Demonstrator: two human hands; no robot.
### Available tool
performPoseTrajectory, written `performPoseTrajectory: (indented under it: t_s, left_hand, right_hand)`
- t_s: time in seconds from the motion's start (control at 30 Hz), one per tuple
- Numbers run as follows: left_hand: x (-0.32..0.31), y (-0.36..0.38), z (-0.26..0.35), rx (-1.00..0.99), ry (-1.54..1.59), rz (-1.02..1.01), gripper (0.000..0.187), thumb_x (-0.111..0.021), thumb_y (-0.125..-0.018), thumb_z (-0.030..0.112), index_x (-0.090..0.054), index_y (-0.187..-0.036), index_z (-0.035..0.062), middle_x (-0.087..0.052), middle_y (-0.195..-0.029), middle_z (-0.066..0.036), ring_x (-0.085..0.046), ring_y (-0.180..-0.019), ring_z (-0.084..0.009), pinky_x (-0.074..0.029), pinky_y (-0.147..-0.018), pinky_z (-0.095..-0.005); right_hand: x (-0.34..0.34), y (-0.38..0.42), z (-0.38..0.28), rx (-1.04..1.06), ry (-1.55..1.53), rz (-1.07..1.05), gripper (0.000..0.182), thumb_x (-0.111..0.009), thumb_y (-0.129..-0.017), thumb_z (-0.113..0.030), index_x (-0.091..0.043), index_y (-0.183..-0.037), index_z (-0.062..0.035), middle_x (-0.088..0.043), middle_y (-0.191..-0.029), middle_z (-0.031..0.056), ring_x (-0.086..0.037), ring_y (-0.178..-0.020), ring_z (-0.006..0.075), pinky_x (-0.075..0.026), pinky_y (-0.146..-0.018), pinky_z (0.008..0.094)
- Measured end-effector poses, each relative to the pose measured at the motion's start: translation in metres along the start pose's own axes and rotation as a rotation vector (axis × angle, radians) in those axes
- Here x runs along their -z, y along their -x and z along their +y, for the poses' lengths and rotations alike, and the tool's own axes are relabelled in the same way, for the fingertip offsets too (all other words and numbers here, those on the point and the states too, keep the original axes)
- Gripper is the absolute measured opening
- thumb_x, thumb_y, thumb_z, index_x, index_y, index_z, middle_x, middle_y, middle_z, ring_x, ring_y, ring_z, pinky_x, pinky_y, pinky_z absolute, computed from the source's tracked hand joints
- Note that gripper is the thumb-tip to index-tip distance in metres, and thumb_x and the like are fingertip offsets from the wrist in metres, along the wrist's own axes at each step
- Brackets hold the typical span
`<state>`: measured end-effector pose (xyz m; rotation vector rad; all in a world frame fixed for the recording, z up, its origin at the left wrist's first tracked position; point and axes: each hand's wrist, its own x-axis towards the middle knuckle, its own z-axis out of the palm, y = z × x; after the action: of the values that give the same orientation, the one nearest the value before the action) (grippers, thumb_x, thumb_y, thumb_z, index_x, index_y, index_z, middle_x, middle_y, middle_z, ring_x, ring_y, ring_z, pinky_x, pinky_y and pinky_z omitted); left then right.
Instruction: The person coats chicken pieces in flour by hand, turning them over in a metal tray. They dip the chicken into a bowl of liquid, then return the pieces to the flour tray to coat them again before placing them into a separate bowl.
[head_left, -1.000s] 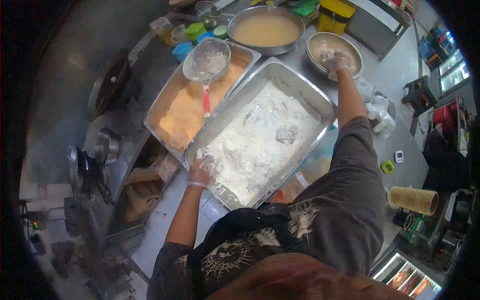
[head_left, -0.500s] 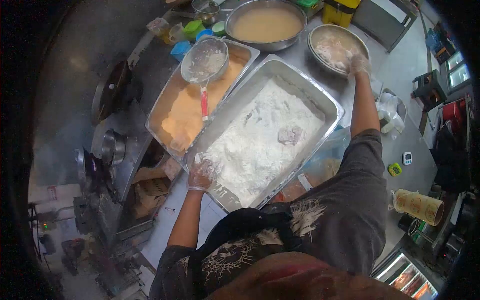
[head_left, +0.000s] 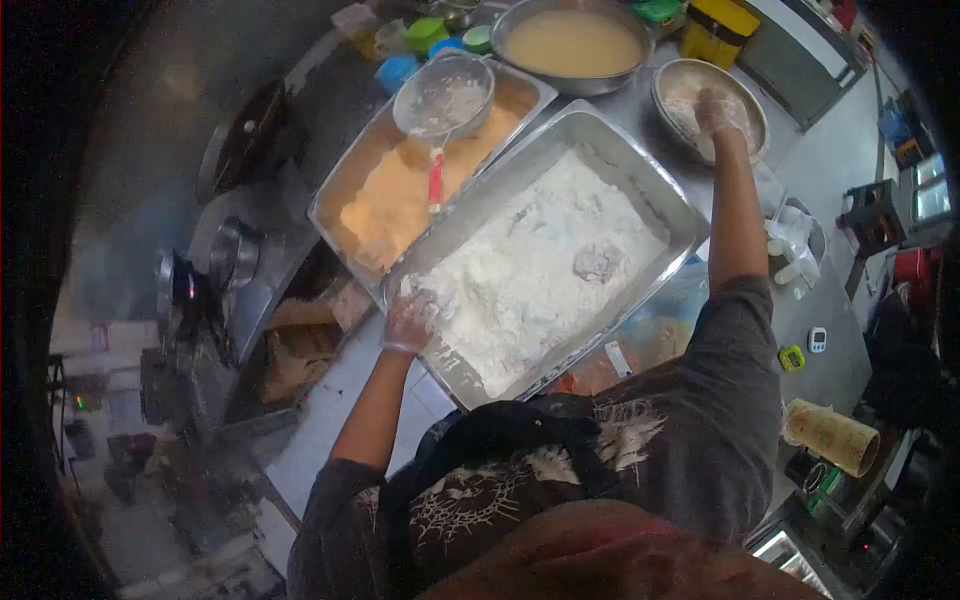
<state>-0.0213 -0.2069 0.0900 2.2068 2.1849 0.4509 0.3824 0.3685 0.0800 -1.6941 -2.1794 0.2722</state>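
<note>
My left hand point(head_left: 410, 318), in a clear glove with flour on its fingers, lies at the left end of a deep metal tray point(head_left: 690, 228). Its fingers look loosely spread over the white flour point(head_left: 520, 270), and nothing shows in them. One flour-dusted piece that looks like raw meat point(head_left: 598, 262) lies in the flour on the right. Farther off, my gloved right hand point(head_left: 718, 112) reaches down into a round metal bowl point(head_left: 757, 135) of pale, wet pieces point(head_left: 683, 100). Its fingertips are hidden in the bowl, so their grip cannot be made out.
Left of the flour stands a second tray point(head_left: 325, 205) of orange crumbs point(head_left: 385, 215), with a red-handled sieve point(head_left: 445, 95) across it. A large bowl point(head_left: 645, 62) of tan liquid stands behind. Two timers and a plastic bag point(head_left: 795, 240) are on the right.
My right hand has moved from the bowl's near rim farther into it, toward its middle. The whole view has shifted slightly. My left hand stays at the flour tray's left end.
</note>
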Motion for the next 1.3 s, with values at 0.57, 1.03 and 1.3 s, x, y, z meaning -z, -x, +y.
performPoseTrajectory:
  t_s: [0.57, 1.03, 1.3]
  left_hand:
    - [-0.088, -0.11, 0.045, 0.311, 0.942, -0.184, 0.052, -0.074, -0.076, 0.007, -0.046, -0.12, 0.0068, -0.058, -0.109, -0.009, -0.059, -0.097, -0.0184, -0.051, -0.084, -0.0292]
    - [-0.058, -0.108, 0.14, -0.102, 0.021, -1.003, 0.082, -0.076, -0.072, 0.027, -0.035, -0.142, 0.0131, -0.06, -0.117, -0.02, -0.058, -0.109, -0.0331, -0.047, -0.092, -0.0407]
    - [-0.062, -0.114, 0.092, 0.049, 0.255, -0.498, 0.052, -0.071, -0.075, 0.015, -0.056, -0.125, 0.01, -0.06, -0.12, -0.018, -0.057, -0.111, -0.0326, -0.045, -0.095, -0.0412]
  right_hand:
    - [-0.006, 0.259, -0.214, 0.639, -0.211, -0.464, 0.043, -0.074, -0.075, -0.028, -0.062, -0.11, -0.0049, -0.067, -0.098, 0.0145, -0.065, -0.09, 0.0259, -0.051, -0.082, 0.0361]
    - [0.016, 0.248, -0.126, 0.341, -0.583, -0.465, 0.033, -0.069, -0.081, -0.013, -0.059, -0.11, -0.0015, -0.065, -0.098, 0.0109, -0.064, -0.088, 0.0216, -0.053, -0.072, 0.0352]
    - [0.032, 0.265, -0.121, 0.565, -0.379, -0.293, 0.035, -0.072, -0.075, -0.02, -0.063, -0.105, -0.0041, -0.065, -0.098, 0.0156, -0.062, -0.093, 0.0296, -0.049, -0.083, 0.0385]
